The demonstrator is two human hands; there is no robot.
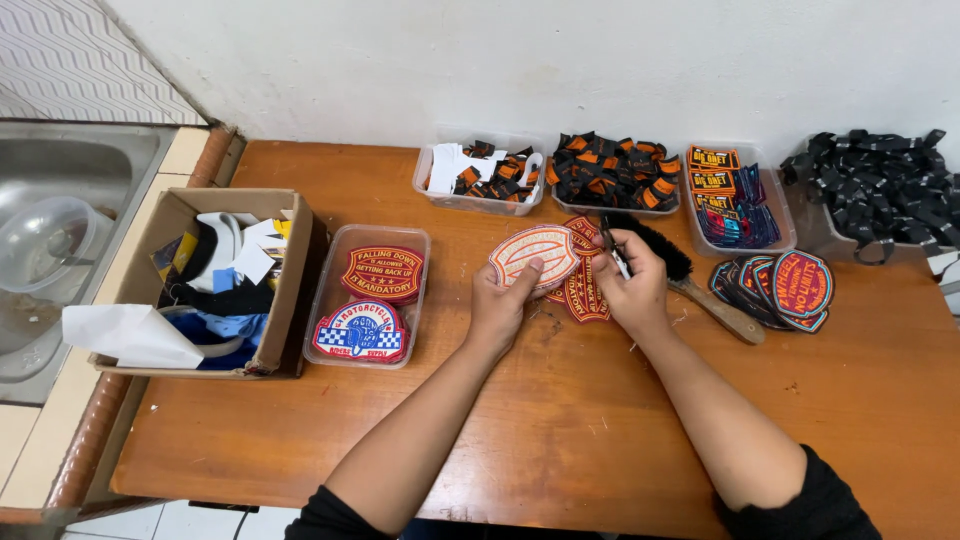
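Both forearms come in from the bottom edge, black sleeves pushed up, over the wooden table (pixel 560 440). At the left hand (pixel 497 305) the fingers are pinched on the lower edge of an oval embroidered patch (pixel 533 256), cream with orange stitching, held tilted just above the tabletop. At the right hand (pixel 632 290) the fingers are closed around small dark snips (pixel 612 243), whose tips point toward the patch's right edge. Under and between the hands lies a small stack of dark red patches (pixel 585 295).

Just right of the right hand rests a wooden-handled brush (pixel 700 285) with black bristles, and beyond it a fan of round dark patches (pixel 785 290). To the left sits a clear tray (pixel 320 300) holding a red patch and a blue checkered one, then a cardboard box (pixel 290 290) stuffed with paper and cloth scraps. Along the wall stand clear tubs of black-and-orange labels (pixel 610 170), and at the far left a steel sink (pixel 80 160).
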